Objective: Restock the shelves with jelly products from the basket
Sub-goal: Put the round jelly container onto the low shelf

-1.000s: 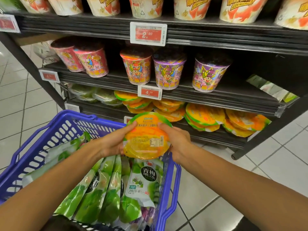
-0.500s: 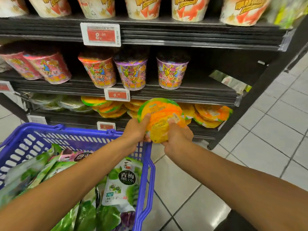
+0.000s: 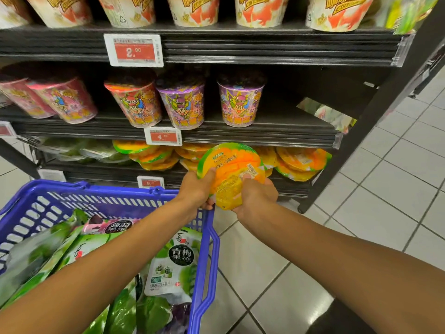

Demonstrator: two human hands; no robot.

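Observation:
A round orange mango jelly cup with a green rim is held in both hands, tilted lid-up just in front of the lowest shelf. My left hand grips its left edge and my right hand grips its lower right. Behind it, on that bottom shelf, lie several matching orange jelly cups. The blue plastic basket sits at lower left, filled with green jelly pouches; my left forearm crosses over it.
Pale green jelly cups lie at the bottom shelf's left. Cartoon-printed cups stand on the middle shelf, white-and-orange cups on the top one. Price tags hang from the shelf edges. White tiled floor lies to the right.
Both hands have carried the orange jelly cup up and to the right, from above the basket to the front of the bottom shelf. The view has shifted right.

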